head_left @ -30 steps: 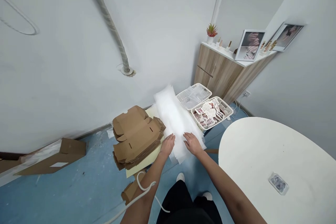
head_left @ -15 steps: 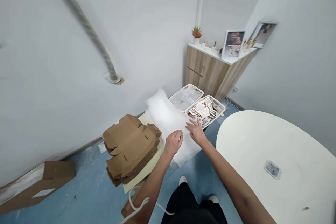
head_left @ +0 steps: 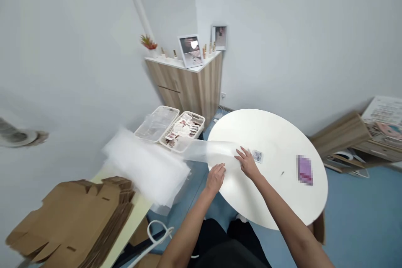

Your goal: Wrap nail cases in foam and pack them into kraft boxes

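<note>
A thin, translucent white packing sheet [head_left: 204, 150] stretches from above the baskets to the near left of the round white table [head_left: 295, 205]. My left hand [head_left: 215, 178] is closed on its near edge, fingers bent together. My right hand [head_left: 247, 163] grips its right end, with the fingers over it and the thumb side partly hidden. A small clear case with dark pieces [head_left: 258, 156] lies on the table just beyond my right hand. To the left is a stack of similar white sheets [head_left: 146, 165].
Folded brown cardboard boxes [head_left: 75, 217] are piled at the lower left. Two white baskets, one with clear plastic pieces [head_left: 157, 123] and one with printed cards [head_left: 184, 127], stand before a wooden cabinet [head_left: 185, 83]. A blurred purple item [head_left: 304, 169] lies on the table.
My view has swung right. Both hands have moved from the white stack to over the round table's left side, bringing one thin sheet with them.
</note>
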{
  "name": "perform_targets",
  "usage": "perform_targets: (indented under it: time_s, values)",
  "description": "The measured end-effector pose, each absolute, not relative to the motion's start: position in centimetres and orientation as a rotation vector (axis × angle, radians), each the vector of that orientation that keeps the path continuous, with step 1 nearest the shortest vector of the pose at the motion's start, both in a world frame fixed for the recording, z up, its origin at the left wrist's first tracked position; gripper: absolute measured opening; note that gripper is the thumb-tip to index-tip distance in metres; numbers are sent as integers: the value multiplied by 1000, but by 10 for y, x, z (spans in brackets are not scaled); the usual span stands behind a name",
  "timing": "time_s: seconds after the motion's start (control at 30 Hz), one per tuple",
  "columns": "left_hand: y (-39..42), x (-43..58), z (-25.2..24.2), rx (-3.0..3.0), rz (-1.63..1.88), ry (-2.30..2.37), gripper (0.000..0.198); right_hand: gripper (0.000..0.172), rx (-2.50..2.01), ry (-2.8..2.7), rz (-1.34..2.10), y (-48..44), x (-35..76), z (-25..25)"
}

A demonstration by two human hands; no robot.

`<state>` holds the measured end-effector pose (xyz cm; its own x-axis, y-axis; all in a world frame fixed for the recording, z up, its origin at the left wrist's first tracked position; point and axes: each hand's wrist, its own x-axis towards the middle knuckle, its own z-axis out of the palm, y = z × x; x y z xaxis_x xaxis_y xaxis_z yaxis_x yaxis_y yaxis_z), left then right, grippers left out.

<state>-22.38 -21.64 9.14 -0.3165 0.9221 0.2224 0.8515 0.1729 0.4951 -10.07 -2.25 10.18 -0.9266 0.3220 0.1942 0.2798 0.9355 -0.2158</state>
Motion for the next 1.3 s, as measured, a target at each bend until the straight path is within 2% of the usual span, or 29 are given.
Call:
perform_targets:
  time_s: [0.2, 0.4, 0.6, 0.8, 1.0, 1.13, 1.3]
  values:
    - [-166, -177, 53, 1913, 654, 2207, 35, 60, -585, -2902, 336, 3, -10, 55]
    - [-161, -162, 32, 1894, 443, 2277, 37, 49, -649, -2978, 413, -13, 28, 22]
    - [-182, -177, 36, 1759, 194, 2433, 44, 46, -658, -3017, 533, -36, 18, 11]
    - [-194, -198, 37, 1588, 117, 2520, 43, 45, -670, -3010, 572, -61, -5, 19]
    - [-190, -187, 27, 1691, 219, 2377, 75, 50, -964, -2841, 508, -27, -16, 17]
    - [-176, -171, 18, 1778, 232, 2196, 80, 61, -1074, -2809, 443, 40, -18, 8]
    - [-165, -157, 9, 1786, 257, 2199, 80, 75, -1127, -2900, 463, 99, -22, 2]
